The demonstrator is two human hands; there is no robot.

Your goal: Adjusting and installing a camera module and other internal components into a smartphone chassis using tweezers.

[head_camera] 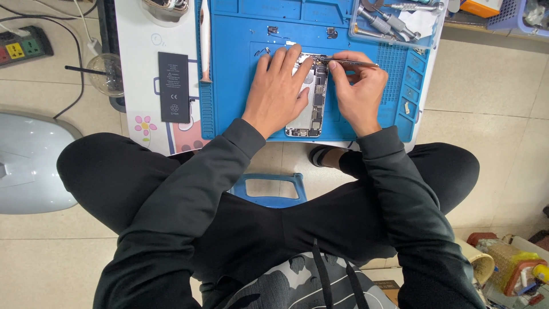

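An opened phone with its circuit boards showing lies on a blue work mat. My left hand rests flat on the phone's left half, fingers spread toward its top. My right hand grips thin metal tweezers, whose tips touch the upper part of the phone's inside. Black sleeves cover both arms.
A black battery lies on the small white table left of the mat, beside a pale pry tool. A clear tray of metal tools sits top right. A glass cup, a power strip and a blue stool are nearby.
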